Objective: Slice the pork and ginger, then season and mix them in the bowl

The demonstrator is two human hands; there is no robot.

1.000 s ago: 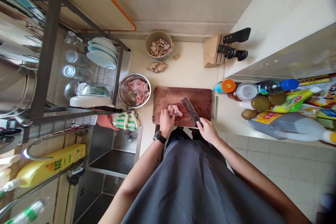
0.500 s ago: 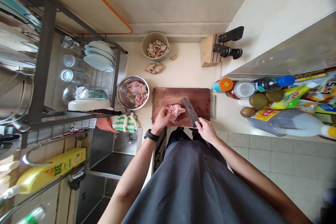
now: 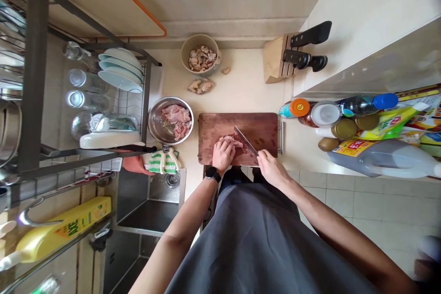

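A piece of raw pink meat (image 3: 228, 140) lies on a stained wooden cutting board (image 3: 237, 125). My left hand (image 3: 223, 155) presses on the near end of the meat, its fingers curled over it. My right hand (image 3: 272, 169) grips the handle of a steel cleaver (image 3: 245, 141), whose blade stands on edge just right of the meat. Dark juice stains the board around the meat. A steel bowl (image 3: 170, 120) of raw meat pieces stands left of the board.
A small basket (image 3: 200, 53) of pale pieces and a loose pile (image 3: 200, 85) sit behind the board. A knife block (image 3: 277, 58) stands back right. Several bottles (image 3: 358, 108) crowd the right, a dish rack (image 3: 120, 69) stands left, and a steel sink (image 3: 148, 206) lies near left.
The cleaver has turned from showing its broad side to standing on edge beside the meat. My left hand has moved from the meat's left side onto its near end.
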